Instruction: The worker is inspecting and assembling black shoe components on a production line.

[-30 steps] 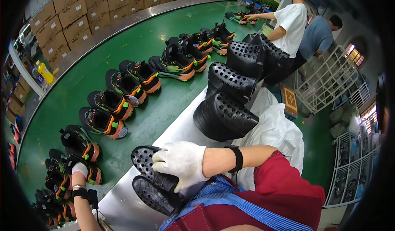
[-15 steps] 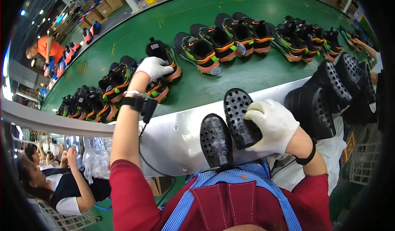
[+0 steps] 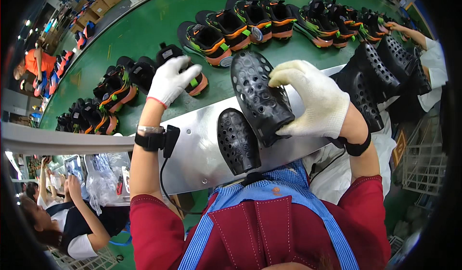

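Note:
My right hand (image 3: 317, 99), in a white knit glove, grips a black perforated shoe last (image 3: 255, 89) by its side, thumb at the lower end and fingers near the upper part. Beside it a second black shoe last (image 3: 237, 142) lies on the metal ledge (image 3: 187, 161) close to my apron. My left hand (image 3: 171, 81), gloved too, hovers with fingers apart at a black sneaker with orange and green trim (image 3: 197, 83). The hand partly covers that shoe, and I cannot tell whether it touches it. A strapped device with a cable sits on my left wrist.
Rows of similar sneakers (image 3: 231, 29) stand on the green belt (image 3: 139, 34). More black lasts (image 3: 368, 84) crowd the right end of the ledge, by a wire basket (image 3: 423, 159). A co-worker's arm (image 3: 409, 33) reaches in at right; another person (image 3: 72, 217) is at lower left.
My right hand has lifted the shoe last up and away from the other one. My left hand has loosened from the sneaker, its fingers spreading. The view has shifted somewhat.

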The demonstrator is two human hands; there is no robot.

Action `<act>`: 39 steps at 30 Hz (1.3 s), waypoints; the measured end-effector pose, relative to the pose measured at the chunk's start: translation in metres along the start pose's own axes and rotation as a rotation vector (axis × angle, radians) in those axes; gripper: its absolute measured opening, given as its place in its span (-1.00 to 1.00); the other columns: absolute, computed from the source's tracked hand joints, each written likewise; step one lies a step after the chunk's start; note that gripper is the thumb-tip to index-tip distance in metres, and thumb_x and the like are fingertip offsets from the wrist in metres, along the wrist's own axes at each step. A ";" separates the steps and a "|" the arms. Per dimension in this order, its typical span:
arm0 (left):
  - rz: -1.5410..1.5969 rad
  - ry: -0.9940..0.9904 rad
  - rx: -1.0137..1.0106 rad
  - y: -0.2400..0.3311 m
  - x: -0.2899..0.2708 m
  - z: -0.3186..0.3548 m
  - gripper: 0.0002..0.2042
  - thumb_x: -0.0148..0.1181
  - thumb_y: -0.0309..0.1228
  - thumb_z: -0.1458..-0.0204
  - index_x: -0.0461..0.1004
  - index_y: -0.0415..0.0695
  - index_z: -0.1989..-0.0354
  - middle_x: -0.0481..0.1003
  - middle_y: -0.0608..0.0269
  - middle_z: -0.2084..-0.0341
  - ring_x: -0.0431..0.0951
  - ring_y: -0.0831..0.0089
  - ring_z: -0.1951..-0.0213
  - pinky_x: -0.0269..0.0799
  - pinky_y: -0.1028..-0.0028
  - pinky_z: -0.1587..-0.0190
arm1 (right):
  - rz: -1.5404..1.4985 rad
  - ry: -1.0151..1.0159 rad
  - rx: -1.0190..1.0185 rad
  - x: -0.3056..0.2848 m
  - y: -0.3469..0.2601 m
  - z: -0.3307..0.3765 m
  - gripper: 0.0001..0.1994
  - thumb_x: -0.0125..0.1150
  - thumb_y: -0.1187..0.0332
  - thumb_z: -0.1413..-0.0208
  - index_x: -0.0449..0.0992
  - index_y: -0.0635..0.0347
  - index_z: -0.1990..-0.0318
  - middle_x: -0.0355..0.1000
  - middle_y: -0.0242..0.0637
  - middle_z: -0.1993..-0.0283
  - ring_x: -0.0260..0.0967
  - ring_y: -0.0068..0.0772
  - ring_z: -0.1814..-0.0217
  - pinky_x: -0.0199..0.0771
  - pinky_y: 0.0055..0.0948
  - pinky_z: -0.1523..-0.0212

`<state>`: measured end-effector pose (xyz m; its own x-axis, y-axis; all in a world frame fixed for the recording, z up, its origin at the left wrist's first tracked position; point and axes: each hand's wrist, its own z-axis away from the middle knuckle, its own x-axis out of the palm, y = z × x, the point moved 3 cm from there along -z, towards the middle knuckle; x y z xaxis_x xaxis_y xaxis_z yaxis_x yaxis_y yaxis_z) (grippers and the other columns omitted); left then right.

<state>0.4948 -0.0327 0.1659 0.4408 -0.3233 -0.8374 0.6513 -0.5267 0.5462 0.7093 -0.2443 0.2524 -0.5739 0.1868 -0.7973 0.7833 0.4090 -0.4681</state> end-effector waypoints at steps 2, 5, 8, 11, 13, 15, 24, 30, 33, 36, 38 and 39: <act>0.574 -0.099 0.006 0.029 -0.009 0.017 -0.46 0.08 -0.08 -0.16 0.37 -0.29 -0.15 0.53 0.08 0.06 0.55 0.30 0.07 0.44 0.33 -0.04 | -0.015 0.021 -0.059 -0.004 -0.012 -0.012 -0.43 0.51 0.29 0.43 0.43 0.22 0.16 0.41 -0.17 0.17 0.38 -0.05 0.12 0.41 -0.26 0.04; 1.267 -0.364 0.098 0.056 0.004 0.053 -0.32 -0.01 0.06 -0.18 0.15 -0.24 -0.31 0.34 0.13 -0.18 0.38 0.28 -0.14 0.27 0.26 -0.23 | 0.067 -0.064 -0.129 -0.004 -0.044 -0.037 -0.37 0.57 0.32 0.47 0.45 0.19 0.10 0.41 -0.16 0.03 0.37 -0.08 -0.02 0.40 -0.28 -0.05; 1.905 -0.636 0.227 0.048 0.026 0.076 -0.14 -0.01 0.25 -0.09 0.00 -0.17 -0.39 0.14 0.11 -0.34 0.18 0.22 -0.33 0.13 0.13 -0.34 | 0.000 -0.014 -0.227 0.013 -0.054 -0.047 -0.41 0.54 0.32 0.41 0.46 0.21 0.10 0.43 -0.16 0.02 0.41 -0.10 0.02 0.42 -0.28 -0.04; 1.972 -0.613 0.277 0.043 0.033 0.089 -0.13 0.12 0.19 -0.05 0.02 -0.17 -0.37 0.21 0.07 -0.29 0.24 0.17 -0.29 0.17 0.11 -0.32 | -0.013 -0.112 -0.226 0.025 -0.048 -0.054 -0.41 0.51 0.32 0.35 0.45 0.24 0.04 0.42 -0.12 -0.02 0.40 -0.09 -0.01 0.42 -0.28 -0.06; 1.783 -0.379 0.131 0.033 0.032 0.096 -0.21 0.20 0.07 -0.06 0.07 -0.17 -0.34 0.27 0.08 -0.24 0.31 0.19 -0.25 0.22 0.14 -0.30 | -0.049 -0.191 -0.241 0.030 -0.048 -0.060 -0.39 0.49 0.32 0.32 0.44 0.27 0.00 0.41 -0.10 -0.04 0.40 -0.07 -0.03 0.42 -0.27 -0.06; 1.829 -0.216 0.092 0.027 0.034 0.096 -0.34 0.21 -0.07 -0.09 0.16 -0.18 -0.27 0.37 0.13 -0.13 0.41 0.28 -0.16 0.31 0.25 -0.25 | -0.124 -0.365 -0.108 0.034 -0.051 -0.062 -0.36 0.44 0.29 0.25 0.41 0.29 -0.07 0.40 -0.07 -0.08 0.39 -0.06 -0.08 0.42 -0.26 -0.08; 1.963 0.032 0.167 0.016 0.036 0.084 -0.63 0.14 -0.34 -0.20 0.27 -0.17 -0.13 0.45 0.13 0.00 0.53 0.28 -0.01 0.50 0.20 -0.10 | 0.260 -0.329 0.242 0.071 -0.048 -0.095 -0.59 0.19 0.00 -0.04 0.48 0.24 0.32 0.51 0.04 0.31 0.51 0.06 0.24 0.51 -0.14 0.19; 2.025 0.043 0.097 -0.012 0.053 0.073 -0.65 0.08 -0.23 -0.24 0.33 -0.14 -0.12 0.47 0.13 -0.01 0.50 0.26 -0.05 0.47 0.20 -0.11 | 0.436 -0.560 0.271 0.080 -0.051 -0.130 -0.55 0.15 -0.03 -0.03 0.57 0.26 0.27 0.54 0.06 0.34 0.53 0.07 0.21 0.53 -0.15 0.14; 1.843 -0.084 -0.052 -0.018 0.049 0.072 -0.64 0.11 -0.23 -0.22 0.36 -0.22 -0.06 0.50 0.08 0.06 0.59 0.28 0.14 0.57 0.32 0.06 | 0.467 -0.626 0.309 0.082 -0.043 -0.142 -0.52 0.09 -0.05 -0.03 0.61 0.26 0.27 0.54 0.09 0.31 0.53 0.07 0.18 0.52 -0.16 0.09; 0.977 0.074 -0.247 -0.034 0.032 0.076 -0.65 0.20 -0.24 -0.11 0.48 -0.24 0.05 0.50 0.16 0.14 0.55 0.44 0.32 0.51 0.50 0.26 | 0.470 -0.730 0.429 0.082 -0.026 -0.158 -0.52 0.05 -0.05 -0.01 0.63 0.23 0.28 0.55 0.04 0.33 0.54 0.03 0.19 0.52 -0.20 0.12; 0.422 0.396 -0.044 -0.039 0.026 0.076 -0.68 0.24 -0.27 -0.04 0.49 -0.19 0.09 0.46 0.13 0.20 0.53 0.33 0.26 0.47 0.43 0.19 | 0.442 -0.740 0.463 0.091 -0.010 -0.167 -0.50 0.03 -0.05 0.05 0.62 0.26 0.32 0.54 0.02 0.35 0.53 -0.01 0.26 0.51 -0.24 0.15; 0.359 0.415 -0.039 -0.044 0.029 0.071 -0.68 0.25 -0.25 -0.01 0.49 -0.16 0.11 0.44 0.09 0.21 0.52 0.21 0.20 0.45 0.39 0.12 | 0.433 -0.745 0.482 0.096 -0.004 -0.174 -0.49 0.03 -0.06 0.07 0.62 0.27 0.33 0.54 0.01 0.36 0.53 -0.02 0.27 0.50 -0.25 0.16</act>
<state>0.4352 -0.0751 0.1160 0.8410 -0.1360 -0.5237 0.4339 -0.4088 0.8029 0.6094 -0.0727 0.2439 -0.0476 -0.4433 -0.8951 0.9986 -0.0010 -0.0527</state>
